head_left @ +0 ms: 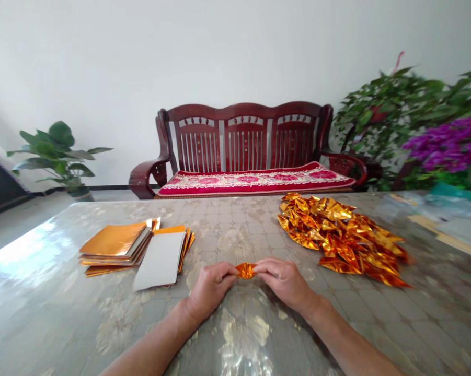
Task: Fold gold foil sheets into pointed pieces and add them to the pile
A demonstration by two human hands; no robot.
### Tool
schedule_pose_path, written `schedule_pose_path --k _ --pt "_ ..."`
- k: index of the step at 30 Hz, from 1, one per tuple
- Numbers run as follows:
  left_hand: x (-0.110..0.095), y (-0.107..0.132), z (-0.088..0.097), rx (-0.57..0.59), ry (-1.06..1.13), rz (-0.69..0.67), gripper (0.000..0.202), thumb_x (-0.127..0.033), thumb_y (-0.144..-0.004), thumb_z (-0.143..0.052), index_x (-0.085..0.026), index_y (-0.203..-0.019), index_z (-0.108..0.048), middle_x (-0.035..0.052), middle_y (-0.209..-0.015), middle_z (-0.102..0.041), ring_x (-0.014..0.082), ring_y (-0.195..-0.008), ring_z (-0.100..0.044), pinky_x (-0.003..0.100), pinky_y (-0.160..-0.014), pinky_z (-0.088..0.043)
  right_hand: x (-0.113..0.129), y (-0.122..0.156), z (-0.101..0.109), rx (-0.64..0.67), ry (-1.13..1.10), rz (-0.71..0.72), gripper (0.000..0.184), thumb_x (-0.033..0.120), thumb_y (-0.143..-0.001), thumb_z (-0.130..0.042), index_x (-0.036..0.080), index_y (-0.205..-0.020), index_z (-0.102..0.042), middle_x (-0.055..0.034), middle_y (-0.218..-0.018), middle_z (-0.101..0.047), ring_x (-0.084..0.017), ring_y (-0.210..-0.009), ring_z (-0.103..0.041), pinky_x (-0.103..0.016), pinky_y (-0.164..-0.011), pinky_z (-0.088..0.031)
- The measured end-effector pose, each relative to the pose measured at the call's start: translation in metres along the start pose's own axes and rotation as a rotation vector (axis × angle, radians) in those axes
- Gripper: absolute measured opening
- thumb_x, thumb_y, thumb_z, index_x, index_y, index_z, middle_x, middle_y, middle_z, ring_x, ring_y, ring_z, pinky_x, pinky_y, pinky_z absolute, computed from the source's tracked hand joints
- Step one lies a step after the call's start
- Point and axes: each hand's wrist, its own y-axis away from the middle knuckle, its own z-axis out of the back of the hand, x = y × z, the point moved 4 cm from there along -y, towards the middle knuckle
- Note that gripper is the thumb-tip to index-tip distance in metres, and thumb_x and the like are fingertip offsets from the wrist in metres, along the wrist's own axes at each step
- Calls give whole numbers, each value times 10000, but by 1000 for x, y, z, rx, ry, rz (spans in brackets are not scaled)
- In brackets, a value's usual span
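Between my two hands is a small folded piece of shiny orange-gold foil paper [245,270], its middle showing and its ends covered by fingers. My left hand [214,284] pinches its left end, and my right hand [284,279] pinches its right end. To the left lie stacks of foil paper sheets: one stack [113,240] with the gold side up, another [160,259] with a white sheet on top. A heap of folded gold foil pieces [341,235] with pointed ends lies to the right, beyond my right hand.
All this rests on a table [235,334] under a glossy, flower-patterned cover. Clear plastic bags [458,211] lie at the right edge. Behind the table stand a wooden bench [245,112] with a red cushion, a potted plant [58,151] and purple flowers [450,141].
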Motion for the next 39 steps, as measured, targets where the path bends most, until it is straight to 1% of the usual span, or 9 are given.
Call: schedule_pose_path --k 4,8,12,17,24,26,30,34,39 --pt "0 1 -1 -28 5 24 143 -169 -753 -672 -264 -756 -779 8 -739 -761 190 -692 -678 246 -687 -483 3 0 0 -31 -33 -9 179 139 -867 -607 245 -902 -747 -12 -892 -762 -150 -793 -719 -251 -733 -571" --pt "1 2 -3 1 -45 -1 180 -151 -784 -651 -268 -802 -787 9 -791 -771 182 -716 -691 240 -697 -482 5 1 -2 -47 -55 8 188 131 -866 -611 250 -913 -748 -15 -912 -763 -154 -806 -719 -260 -743 -579" --pt "1 3 -4 8 -52 -9 192 -134 -786 -653 -269 -798 -788 9 -784 -770 179 -720 -696 234 -696 -480 4 3 -3 -38 -88 15 199 117 -863 -620 255 -927 -749 -9 -919 -759 -146 -819 -715 -249 -756 -577" --pt "-2 6 -4 -11 -62 -18 168 -139 -782 -665 -259 -783 -782 11 -775 -766 179 -715 -693 235 -685 -481 6 3 -4 -46 -114 7 177 129 -863 -626 248 -917 -746 -17 -914 -754 -150 -816 -711 -255 -755 -572" --pt "-6 8 -8 4 -43 -47 133 -176 -816 -659 -247 -794 -769 22 -784 -759 175 -732 -690 232 -701 -486 11 3 -8 -61 -116 22 191 97 -847 -618 237 -897 -738 -12 -888 -749 -145 -799 -705 -240 -738 -560" --pt "-8 9 -9 3 -74 -79 136 -174 -834 -636 -239 -801 -751 19 -795 -750 164 -745 -683 225 -710 -482 12 3 -10 -73 -107 27 190 96 -852 -612 235 -900 -733 -14 -891 -747 -144 -801 -702 -240 -740 -556" --pt "-17 16 -13 16 -188 -198 172 -109 -848 -546 -210 -798 -676 4 -777 -697 127 -735 -646 205 -705 -461 16 5 -14 -94 -42 38 199 80 -854 -586 226 -895 -715 -19 -879 -735 -144 -805 -691 -238 -744 -542" --pt "-24 20 -15 -10 -279 -258 171 -64 -807 -520 -194 -721 -591 -18 -712 -636 97 -664 -592 181 -652 -428 22 7 -18 -76 43 81 210 65 -861 -528 209 -885 -679 -34 -845 -710 -151 -789 -670 -237 -722 -523" --pt "-21 19 -19 -30 -362 -304 180 -33 -743 -508 -194 -666 -529 -24 -667 -591 95 -619 -543 189 -615 -398 28 7 -23 -31 133 104 202 56 -851 -461 192 -811 -605 -46 -768 -649 -153 -722 -621 -237 -671 -475"
